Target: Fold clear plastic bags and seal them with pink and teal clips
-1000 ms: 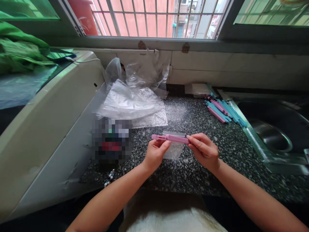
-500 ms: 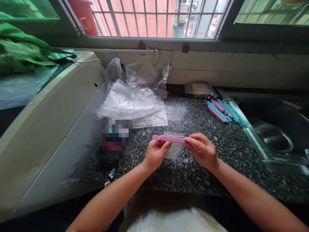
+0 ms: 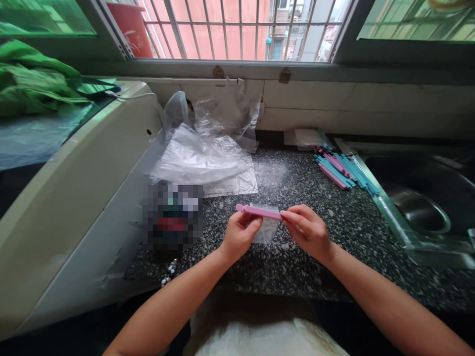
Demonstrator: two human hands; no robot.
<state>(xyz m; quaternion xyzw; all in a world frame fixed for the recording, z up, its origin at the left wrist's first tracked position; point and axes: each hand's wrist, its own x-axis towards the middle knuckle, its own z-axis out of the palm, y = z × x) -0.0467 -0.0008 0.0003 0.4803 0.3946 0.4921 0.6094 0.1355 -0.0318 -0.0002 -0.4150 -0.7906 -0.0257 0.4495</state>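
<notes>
A pink bag clip (image 3: 261, 212) is held level over the dark speckled counter, its rounded end pointing left. My left hand (image 3: 239, 236) pinches the clip near that left end, thumb in front. At the other end, the fingertips of my right hand (image 3: 308, 230) are closed on the clip. A small clear plastic bag (image 3: 267, 231) hangs below the clip, and a narrow strip of it shows above. What the bag holds, if anything, cannot be made out.
Crumpled clear plastic bags (image 3: 204, 158) lie at the back left. Pink and teal clips (image 3: 345, 170) are piled beside the metal sink (image 3: 399, 237) on the right. A white appliance (image 3: 85, 183) stands left, near a blurred-out object (image 3: 172, 215). A barred window is behind.
The clip tilts slightly more, its right end lower. My right hand has shifted a little left with it. Less of the bag shows above the clip. The camera view has moved slightly.
</notes>
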